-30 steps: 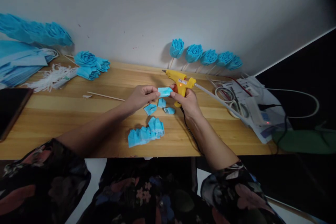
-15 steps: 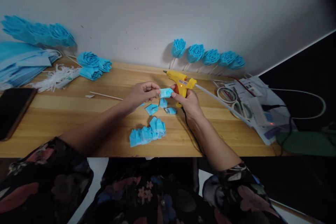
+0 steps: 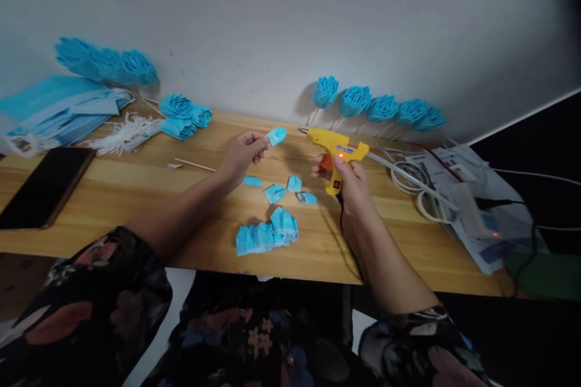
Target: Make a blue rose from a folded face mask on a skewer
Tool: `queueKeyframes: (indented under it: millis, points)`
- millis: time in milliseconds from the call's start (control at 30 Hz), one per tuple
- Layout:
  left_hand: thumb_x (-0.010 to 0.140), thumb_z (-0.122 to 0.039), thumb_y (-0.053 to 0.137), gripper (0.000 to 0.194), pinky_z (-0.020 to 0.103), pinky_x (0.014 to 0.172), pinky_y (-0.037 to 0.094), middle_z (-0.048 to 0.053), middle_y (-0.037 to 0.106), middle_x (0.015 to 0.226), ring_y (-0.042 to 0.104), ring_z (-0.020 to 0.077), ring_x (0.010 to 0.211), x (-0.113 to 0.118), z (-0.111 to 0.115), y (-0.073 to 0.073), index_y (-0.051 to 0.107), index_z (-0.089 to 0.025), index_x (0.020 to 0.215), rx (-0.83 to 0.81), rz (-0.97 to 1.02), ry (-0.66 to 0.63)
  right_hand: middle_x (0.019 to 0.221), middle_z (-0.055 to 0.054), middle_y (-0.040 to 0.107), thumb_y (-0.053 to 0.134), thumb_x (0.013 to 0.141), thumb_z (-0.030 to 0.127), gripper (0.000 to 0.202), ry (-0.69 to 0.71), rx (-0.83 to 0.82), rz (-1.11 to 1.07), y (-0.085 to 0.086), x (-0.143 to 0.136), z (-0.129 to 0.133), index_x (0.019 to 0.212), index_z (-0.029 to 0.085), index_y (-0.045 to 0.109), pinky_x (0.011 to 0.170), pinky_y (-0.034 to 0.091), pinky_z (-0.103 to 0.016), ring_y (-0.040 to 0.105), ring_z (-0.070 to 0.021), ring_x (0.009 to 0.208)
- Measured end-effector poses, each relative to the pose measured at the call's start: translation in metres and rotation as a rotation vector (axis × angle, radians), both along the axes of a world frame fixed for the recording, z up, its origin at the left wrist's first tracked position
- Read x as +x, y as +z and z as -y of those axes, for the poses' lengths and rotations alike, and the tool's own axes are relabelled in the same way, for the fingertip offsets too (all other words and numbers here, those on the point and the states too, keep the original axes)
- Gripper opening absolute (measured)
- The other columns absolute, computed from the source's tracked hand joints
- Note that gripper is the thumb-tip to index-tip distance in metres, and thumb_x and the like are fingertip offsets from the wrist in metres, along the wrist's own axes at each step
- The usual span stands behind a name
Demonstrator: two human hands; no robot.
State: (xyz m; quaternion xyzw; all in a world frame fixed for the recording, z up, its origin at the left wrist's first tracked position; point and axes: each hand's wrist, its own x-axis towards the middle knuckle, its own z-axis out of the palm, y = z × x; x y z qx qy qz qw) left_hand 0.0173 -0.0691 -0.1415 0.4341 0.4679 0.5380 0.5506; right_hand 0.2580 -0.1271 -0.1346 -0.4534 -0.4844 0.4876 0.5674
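Between thumb and fingers, my left hand [image 3: 242, 156] pinches a folded blue piece [image 3: 276, 135]. My right hand [image 3: 348, 180] grips the handle of a yellow glue gun [image 3: 334, 143], whose nozzle points left at the held piece, a short gap from it. A clear glue stick [image 3: 399, 170] sticks out of the gun's back. Below the hands, several small folded blue pieces, one of them a pointed piece [image 3: 275, 194], lie on the wooden table [image 3: 200, 224]. Nearer the front edge sits a joined row of blue folded pieces [image 3: 267, 237].
Blue flowers on sticks [image 3: 355, 101] lean along the wall, with more blue flowers [image 3: 177, 106] at the left. Blue masks [image 3: 68, 110], white strings [image 3: 124, 133], a phone [image 3: 46, 186] and a thin stick [image 3: 195, 165] lie leftward. Tape rolls [image 3: 436, 207] and a power strip [image 3: 469, 210] are right.
My hands have moved apart. The blue piece, earlier touched by both hands, is now raised in my left hand alone. The glue gun has shifted right, its nozzle now facing the piece.
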Motion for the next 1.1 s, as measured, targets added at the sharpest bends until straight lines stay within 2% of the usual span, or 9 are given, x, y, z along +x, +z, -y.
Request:
queueKeyframes:
  millis: [100,300,500,800,1100]
  points:
    - [0.074,-0.029,0.083,0.019,0.021,0.051,0.037,0.000,0.067,0.070,0.053,0.0087,0.057,-0.002,-0.003,-0.003,0.067,-0.018,0.074,0.010,0.024,0.022,0.089,-0.007,0.084,0.084,0.079,0.083,0.060,0.057,-0.003,0.080,0.001,0.000,0.003,0.091,0.024,0.078,0.080,0.068,-0.041,0.079,-0.0243,0.080]
    - [0.076,-0.033,0.090,0.025,0.021,0.053,0.040,0.001,0.069,0.074,0.056,0.0102,0.062,-0.003,-0.003,-0.006,0.071,-0.018,0.080,0.035,0.021,-0.026,0.087,-0.007,0.084,0.077,0.081,0.091,0.066,0.087,0.030,0.237,-0.002,0.000,0.005,0.082,0.024,0.081,0.093,0.063,-0.040,0.079,-0.0254,0.089]
    - [0.080,-0.041,0.092,0.030,0.025,0.059,0.045,0.001,0.068,0.072,0.058,0.0122,0.064,-0.004,0.001,-0.005,0.073,-0.018,0.083,0.051,-0.041,-0.079,0.078,-0.007,0.079,0.073,0.081,0.095,0.069,0.092,0.052,0.308,-0.001,-0.001,0.004,0.076,0.026,0.080,0.089,0.063,-0.043,0.077,-0.0278,0.087]
    - [0.078,-0.045,0.090,0.031,0.024,0.058,0.046,0.003,0.071,0.076,0.059,0.0131,0.067,-0.002,0.002,-0.003,0.074,-0.018,0.083,0.067,-0.064,-0.077,0.080,-0.008,0.079,0.070,0.084,0.094,0.070,0.096,0.093,0.357,-0.002,0.000,0.004,0.073,0.025,0.078,0.085,0.062,-0.042,0.075,-0.0260,0.082]
    - [0.082,-0.035,0.091,0.025,0.022,0.058,0.046,0.003,0.071,0.075,0.063,0.0127,0.069,0.000,0.007,0.002,0.074,-0.016,0.084,0.017,0.028,-0.130,0.079,-0.008,0.079,0.070,0.085,0.094,0.070,0.103,0.094,0.391,-0.001,0.001,0.003,0.073,0.026,0.079,0.083,0.061,-0.042,0.073,-0.0254,0.080]
